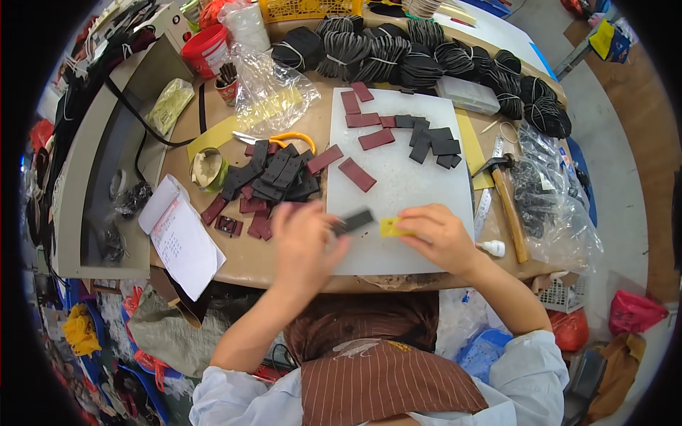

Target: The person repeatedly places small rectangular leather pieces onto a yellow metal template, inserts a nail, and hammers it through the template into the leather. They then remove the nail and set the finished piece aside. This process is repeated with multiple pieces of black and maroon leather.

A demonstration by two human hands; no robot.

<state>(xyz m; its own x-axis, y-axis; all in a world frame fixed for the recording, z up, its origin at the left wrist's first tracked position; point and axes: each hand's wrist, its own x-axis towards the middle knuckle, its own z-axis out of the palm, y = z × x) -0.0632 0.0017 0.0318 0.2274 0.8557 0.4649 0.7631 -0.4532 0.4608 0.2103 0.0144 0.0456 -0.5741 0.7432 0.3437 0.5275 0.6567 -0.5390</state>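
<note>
My left hand (302,248), smeared by motion, pinches a flat black rectangular piece (354,221) above the near half of a white cutting board (398,259). Just right of it, my right hand (442,238) has a small yellow piece (389,227) between thumb and fingers. The two pieces are close, with a narrow gap between them. Farther up the board lie several maroon rectangular pieces (357,175) and a cluster of black rectangular pieces (420,145). Beyond my left hand is a heap of black pieces (266,177) mixed with maroon ones.
Orange-handled scissors (293,137) lie behind the heap, near a tape roll (208,169). An open notebook (183,238) rests at left. A hammer (510,213), a small white bottle (492,248) and plastic bags (543,206) are at right. Tied black bundles (419,67) line the back.
</note>
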